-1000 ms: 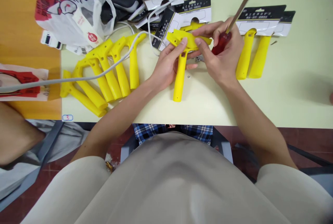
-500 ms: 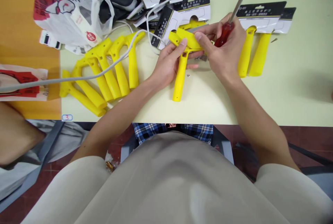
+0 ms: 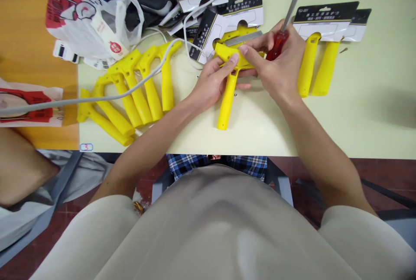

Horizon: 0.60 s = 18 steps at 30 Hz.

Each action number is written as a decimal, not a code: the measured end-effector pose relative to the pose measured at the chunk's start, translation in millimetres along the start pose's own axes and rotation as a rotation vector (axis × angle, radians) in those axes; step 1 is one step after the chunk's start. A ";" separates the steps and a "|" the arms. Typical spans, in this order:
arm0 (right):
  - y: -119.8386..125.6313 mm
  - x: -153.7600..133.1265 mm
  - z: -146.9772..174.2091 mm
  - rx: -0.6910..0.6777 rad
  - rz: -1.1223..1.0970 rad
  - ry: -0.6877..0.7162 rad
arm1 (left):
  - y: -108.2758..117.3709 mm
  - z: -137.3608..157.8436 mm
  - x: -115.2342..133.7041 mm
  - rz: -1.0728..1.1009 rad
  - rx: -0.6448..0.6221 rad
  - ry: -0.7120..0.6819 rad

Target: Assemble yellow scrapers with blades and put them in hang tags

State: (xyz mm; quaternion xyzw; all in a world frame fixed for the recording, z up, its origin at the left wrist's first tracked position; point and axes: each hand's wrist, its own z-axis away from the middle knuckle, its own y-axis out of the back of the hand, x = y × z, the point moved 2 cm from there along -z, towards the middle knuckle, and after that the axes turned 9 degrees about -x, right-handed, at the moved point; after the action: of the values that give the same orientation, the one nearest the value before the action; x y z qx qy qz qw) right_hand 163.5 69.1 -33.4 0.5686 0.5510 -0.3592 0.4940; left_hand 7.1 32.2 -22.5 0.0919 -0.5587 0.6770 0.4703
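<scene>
A yellow plastic scraper is held between my two hands, its handle pointing toward me. My left hand is closed round the left part of its head, thumb on top. With thumb and fingers my right hand pinches the head's right part, and it also keeps a screwdriver with a red handle in its palm, shaft pointing up and away. My fingers hide part of the scraper's head. A small metal nut or screw lies on the table beside the handle. Behind is another scraper with a grey blade.
Several yellow scraper handles lie in a row at left, crossed by a white cable. Packaged scrapers with black-and-white cards lie at right. A plastic bag and more cards are farther back. Someone's leg shows at far left.
The yellow top piece of the scraper's head has tilted and shifted slightly left in my fingers. The screwdriver has shifted slightly left, and the bladed scraper behind shows more.
</scene>
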 end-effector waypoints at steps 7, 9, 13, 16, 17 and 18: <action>1.4 4.6 -2.1 0.020 -0.008 -0.012 | 6.2 -3.1 -1.6 -0.073 -0.116 -0.088; 3.0 5.4 -3.3 0.027 -0.013 -0.029 | 5.9 -2.4 -1.2 -0.065 -0.107 -0.101; 5.2 5.5 -5.0 0.053 -0.034 -0.073 | 2.9 1.8 1.5 -0.052 -0.047 -0.065; 4.6 5.8 -5.4 0.059 -0.056 -0.096 | 2.4 4.2 3.3 -0.126 -0.065 -0.045; 3.8 6.0 -5.3 0.047 -0.067 -0.106 | 2.6 4.5 3.5 -0.137 -0.080 -0.047; 3.0 6.1 -5.1 0.035 -0.079 -0.117 | 2.9 4.7 3.4 -0.130 -0.086 -0.050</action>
State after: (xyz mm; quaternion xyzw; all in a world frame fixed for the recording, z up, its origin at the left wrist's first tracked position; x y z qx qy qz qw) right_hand 166.6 75.9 -37.4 0.5333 0.5368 -0.4204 0.5007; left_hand 1.1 30.2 -20.5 0.1243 -0.5917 0.6178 0.5027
